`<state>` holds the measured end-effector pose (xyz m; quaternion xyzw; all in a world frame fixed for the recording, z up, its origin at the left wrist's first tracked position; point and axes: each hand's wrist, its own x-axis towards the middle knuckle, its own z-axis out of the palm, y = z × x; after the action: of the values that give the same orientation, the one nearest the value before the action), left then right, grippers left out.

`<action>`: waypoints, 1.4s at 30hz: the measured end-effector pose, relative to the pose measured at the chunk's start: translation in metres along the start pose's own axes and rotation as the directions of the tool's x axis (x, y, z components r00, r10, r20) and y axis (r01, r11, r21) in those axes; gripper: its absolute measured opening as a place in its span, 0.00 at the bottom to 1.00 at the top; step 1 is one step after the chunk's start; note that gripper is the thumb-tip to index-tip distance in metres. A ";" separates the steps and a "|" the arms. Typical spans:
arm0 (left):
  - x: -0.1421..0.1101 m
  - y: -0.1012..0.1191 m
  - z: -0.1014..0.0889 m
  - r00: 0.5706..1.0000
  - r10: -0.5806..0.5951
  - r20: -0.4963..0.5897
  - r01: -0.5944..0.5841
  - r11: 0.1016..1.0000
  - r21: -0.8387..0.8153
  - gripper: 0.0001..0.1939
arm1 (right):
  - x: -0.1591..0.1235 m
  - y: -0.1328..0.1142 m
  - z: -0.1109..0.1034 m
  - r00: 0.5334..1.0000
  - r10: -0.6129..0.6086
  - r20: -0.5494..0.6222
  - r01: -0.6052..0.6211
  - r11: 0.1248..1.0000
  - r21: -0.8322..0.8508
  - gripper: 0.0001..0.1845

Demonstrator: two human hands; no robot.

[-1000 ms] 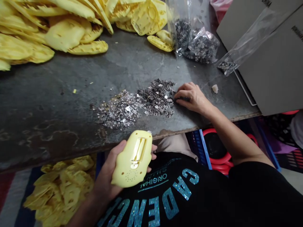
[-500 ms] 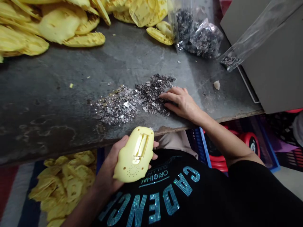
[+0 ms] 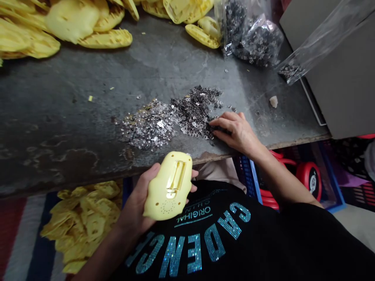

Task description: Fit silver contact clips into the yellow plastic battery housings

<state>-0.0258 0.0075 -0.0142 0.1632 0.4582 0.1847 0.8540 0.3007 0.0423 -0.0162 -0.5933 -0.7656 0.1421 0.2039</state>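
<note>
Right hand (image 3: 238, 132): fingers (image 3: 225, 124) curled close together in the edge of the pile of small metal stampings (image 3: 193, 111), pinch unclear. Left hand (image 3: 134, 212) wraps a yellow plastic housing (image 3: 168, 187). Risk: pile lies near the worn surface (image 3: 73, 128) edge; a careless sweep could spill parts.

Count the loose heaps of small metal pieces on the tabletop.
2. A paler silver heap lies on the worn grey tabletop, touching a darker heap on its right, where the fingers of the right hand reach in.
</note>
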 end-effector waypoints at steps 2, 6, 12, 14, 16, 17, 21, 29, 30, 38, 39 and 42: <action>-0.001 0.001 -0.002 1.000 0.006 0.023 -0.006 1.000 -0.004 0.34 | 0.000 0.006 -0.006 0.998 0.024 -0.051 -0.022 0.999 0.041 0.09; 0.001 -0.001 -0.001 0.999 0.047 -0.005 -0.047 0.999 -0.012 0.33 | 0.007 0.022 -0.016 0.980 0.091 -0.174 -0.085 0.995 0.042 0.08; 0.003 -0.004 0.001 0.999 0.052 -0.010 -0.052 0.999 -0.007 0.33 | 0.035 0.022 0.000 0.998 0.035 -0.051 -0.039 0.996 -0.075 0.07; 0.002 -0.004 -0.001 0.999 0.044 -0.003 -0.044 0.999 -0.011 0.33 | 0.035 0.022 -0.002 0.997 0.035 -0.069 -0.038 0.998 -0.056 0.06; 0.001 -0.004 -0.003 0.999 0.045 0.000 -0.045 0.999 -0.017 0.32 | 0.027 0.027 -0.010 0.993 0.018 -0.116 -0.018 1.000 0.004 0.09; 0.001 -0.004 -0.004 0.999 0.044 -0.001 -0.044 0.999 -0.021 0.31 | 0.020 0.032 -0.015 0.989 0.013 -0.150 -0.007 0.999 0.040 0.13; 0.002 -0.003 -0.002 0.999 0.035 0.000 -0.035 0.999 -0.033 0.31 | -0.008 0.064 -0.030 0.930 0.130 -0.344 -0.071 0.982 0.178 0.19; 0.001 0.008 0.025 0.998 0.048 0.048 -0.048 0.999 0.010 0.36 | 0.042 0.051 0.010 0.956 0.140 -0.260 -0.027 0.918 0.396 0.30; 0.002 0.010 0.030 0.996 0.043 0.075 -0.046 0.998 0.032 0.36 | 0.053 0.041 0.017 0.961 0.141 -0.236 -0.020 0.893 0.451 0.30; 0.025 0.020 0.055 0.905 -0.098 0.413 0.068 0.994 0.086 0.30 | 0.067 0.027 0.010 0.959 0.144 -0.244 0.025 0.815 0.578 0.20; 0.026 0.021 0.053 0.907 -0.102 0.408 0.071 0.993 0.090 0.29 | 0.061 0.030 0.002 0.956 0.123 -0.267 0.027 0.867 0.498 0.17; 0.023 0.023 0.042 0.942 -0.107 0.318 0.080 0.992 0.096 0.30 | 0.042 0.031 -0.016 0.987 0.012 -0.161 0.023 0.977 0.211 0.10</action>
<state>0.0178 0.0338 0.0012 0.2040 0.3268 0.0959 0.9178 0.3255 0.0902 -0.0104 -0.5756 -0.7286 0.1738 0.3279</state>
